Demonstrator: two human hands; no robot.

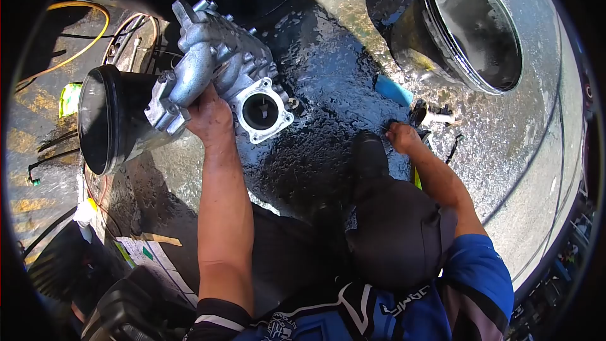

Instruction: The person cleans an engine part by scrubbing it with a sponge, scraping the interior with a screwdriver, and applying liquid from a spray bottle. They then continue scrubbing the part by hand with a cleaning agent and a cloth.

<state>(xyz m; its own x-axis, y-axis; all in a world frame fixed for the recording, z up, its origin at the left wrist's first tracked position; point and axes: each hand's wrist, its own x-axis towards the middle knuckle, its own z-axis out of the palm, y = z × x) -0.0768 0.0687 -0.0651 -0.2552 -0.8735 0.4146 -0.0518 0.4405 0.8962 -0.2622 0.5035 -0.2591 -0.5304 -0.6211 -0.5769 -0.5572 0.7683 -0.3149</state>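
My left hand [211, 117] is wrapped round the lower part of a grey cast metal manifold [211, 57], holding it above the wet floor [315, 101]. The manifold has a square flange with a round opening, facing up toward me. Out to the right, beside my knee, my right hand [403, 137] is low over the floor with its fingers closed; what they hold, if anything, is too small to tell. A blue piece [394, 91] and a small metal part [437, 115] lie near the right hand.
A black bucket [101, 120] is at the left, partly behind the manifold. A larger bucket [420, 38] holding dark liquid stands at the upper right. Hoses [95, 9] and cables run along the left. Papers [161, 265] lie at the lower left.
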